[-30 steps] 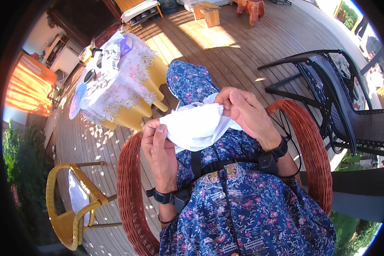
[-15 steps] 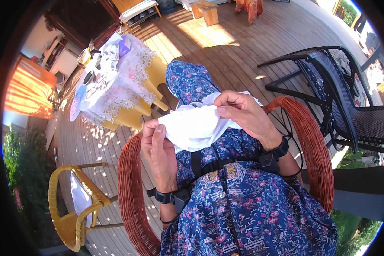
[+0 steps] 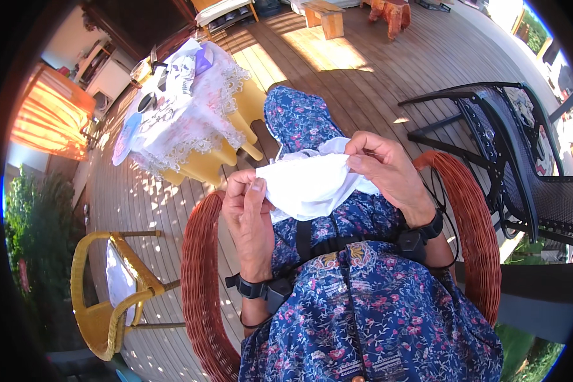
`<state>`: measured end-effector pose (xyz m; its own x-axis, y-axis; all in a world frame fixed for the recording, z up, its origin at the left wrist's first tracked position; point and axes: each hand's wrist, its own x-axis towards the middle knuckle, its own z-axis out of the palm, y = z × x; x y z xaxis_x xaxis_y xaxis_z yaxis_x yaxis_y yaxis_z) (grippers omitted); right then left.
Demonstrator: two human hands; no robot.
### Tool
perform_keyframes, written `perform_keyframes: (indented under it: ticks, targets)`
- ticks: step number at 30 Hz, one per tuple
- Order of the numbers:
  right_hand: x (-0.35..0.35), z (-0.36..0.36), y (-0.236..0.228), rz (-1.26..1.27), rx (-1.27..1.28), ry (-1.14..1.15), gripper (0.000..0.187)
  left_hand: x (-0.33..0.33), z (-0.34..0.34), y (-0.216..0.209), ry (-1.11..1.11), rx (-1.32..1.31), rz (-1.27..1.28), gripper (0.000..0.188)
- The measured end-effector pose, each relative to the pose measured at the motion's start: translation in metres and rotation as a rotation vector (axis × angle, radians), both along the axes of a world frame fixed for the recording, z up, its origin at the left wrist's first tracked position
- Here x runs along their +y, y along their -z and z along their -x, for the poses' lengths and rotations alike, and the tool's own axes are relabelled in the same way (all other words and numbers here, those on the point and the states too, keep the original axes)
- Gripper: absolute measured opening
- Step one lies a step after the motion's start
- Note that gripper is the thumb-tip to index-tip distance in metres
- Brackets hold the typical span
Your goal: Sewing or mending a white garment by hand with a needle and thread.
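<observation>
A thin white cloth (image 3: 307, 186) hangs over my lap, its upper edge stretched between my two hands. My left hand (image 3: 249, 213) pinches the left corner between thumb and fingers. The right end of that edge is gripped by my right hand (image 3: 388, 170), thumb against the fingertips. More white fabric bunches up behind the edge, toward my knees, and its full shape is hidden by the folds. Under it lies my blue floral dress (image 3: 375, 305).
The red-brown wicker chair (image 3: 200, 286) I sit in has arms on both sides. A lace-covered table (image 3: 178, 137) with small items stands front left. To the left is a yellow chair (image 3: 99, 325); black metal chairs (image 3: 509, 165) stand at right on the wooden deck (image 3: 369, 99).
The view has turned slightly left, so the surroundings sit further right. Both hands keep their pinch on the cloth, whose upper edge stays stretched between them.
</observation>
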<state>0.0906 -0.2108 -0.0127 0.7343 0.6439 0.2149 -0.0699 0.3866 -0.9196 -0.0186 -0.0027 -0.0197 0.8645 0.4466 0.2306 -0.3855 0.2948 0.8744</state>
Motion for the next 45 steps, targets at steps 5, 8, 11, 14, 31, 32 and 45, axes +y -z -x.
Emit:
perform_keyframes:
  ticks: [5,8,11,14,31,32,45]
  targets:
    - [-0.002,-0.002,0.003,0.015,-0.004,-0.004,0.009,0.001,0.0,0.0,0.002,0.027,-0.034,0.012]
    - [-0.003,-0.001,0.003,0.024,-0.01,0.0,0.009,0.001,0.0,0.001,0.002,0.036,-0.03,0.012]
    - [-0.003,-0.001,0.002,0.031,-0.02,0.007,0.008,0.0,0.0,-0.001,0.009,0.041,-0.021,0.011]
    - [-0.003,-0.001,0.003,0.025,-0.025,0.008,0.008,0.0,-0.001,0.002,0.004,0.042,-0.021,0.01]
    - [-0.003,-0.002,0.003,0.051,-0.064,0.012,0.009,-0.014,-0.001,-0.017,0.07,0.079,-0.072,0.015]
    - [-0.003,-0.001,0.003,0.04,-0.041,0.029,0.009,-0.015,0.0,-0.018,0.094,0.125,-0.101,0.018]
    - [-0.002,-0.002,0.007,0.001,0.017,0.042,0.01,-0.012,-0.003,-0.014,0.085,0.139,-0.018,0.014]
